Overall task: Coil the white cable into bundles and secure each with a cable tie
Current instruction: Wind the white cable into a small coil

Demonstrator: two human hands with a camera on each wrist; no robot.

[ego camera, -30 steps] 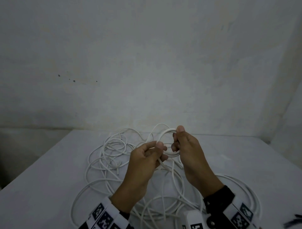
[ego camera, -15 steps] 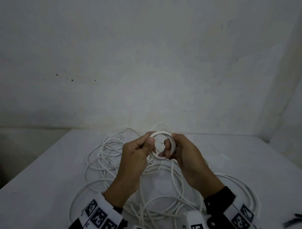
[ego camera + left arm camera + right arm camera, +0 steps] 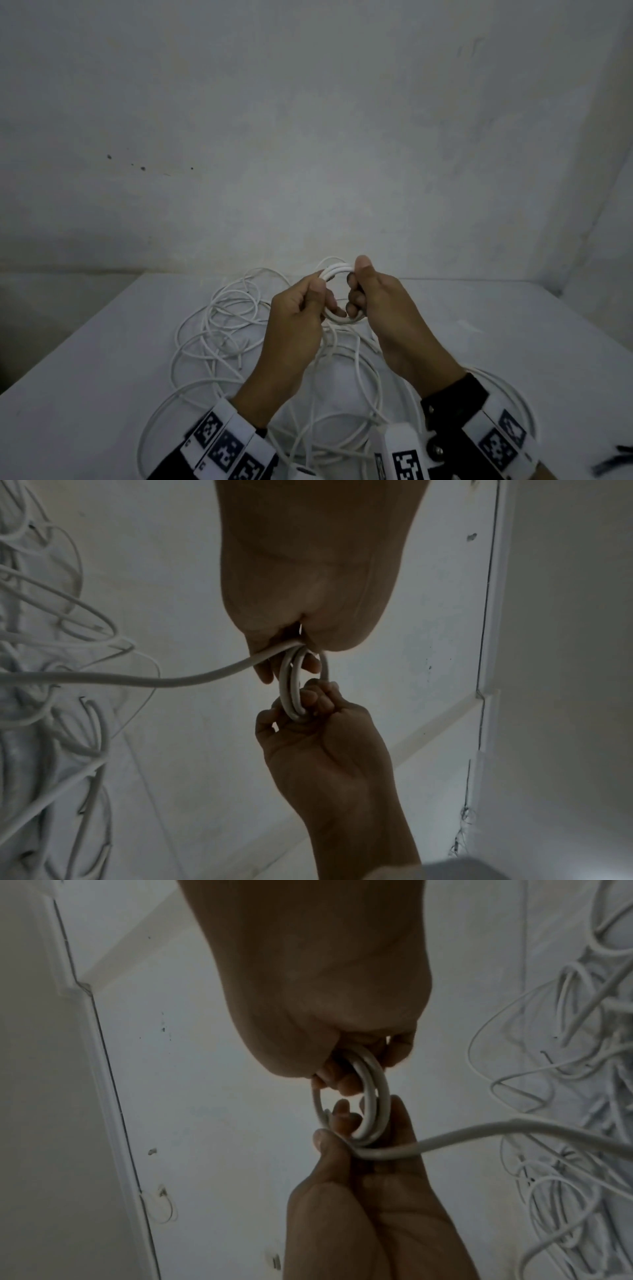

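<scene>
A small coil [image 3: 339, 270] of white cable, a few turns wide, is held up above the table between both hands. My left hand [image 3: 310, 301] pinches its left side, thumb on top. My right hand [image 3: 359, 291] grips its right side with fingers curled through the ring. In the left wrist view the coil [image 3: 291, 685] runs from my left hand [image 3: 298, 647] to my right hand [image 3: 308, 704], and a free strand [image 3: 137, 680] trails off to the pile. The right wrist view shows the coil [image 3: 373, 1096] in my right hand [image 3: 346, 1069]. No cable tie shows.
Loose white cable [image 3: 226, 329] lies tangled in wide loops over the white table [image 3: 85, 394], under and around both wrists. A wall stands close behind the table, another at the right. A dark object [image 3: 616, 462] pokes in at the bottom right corner.
The coil has gained a turn and looks thicker. My left hand came up from under the ring to pinch its left side; my right hand stayed on the right side.
</scene>
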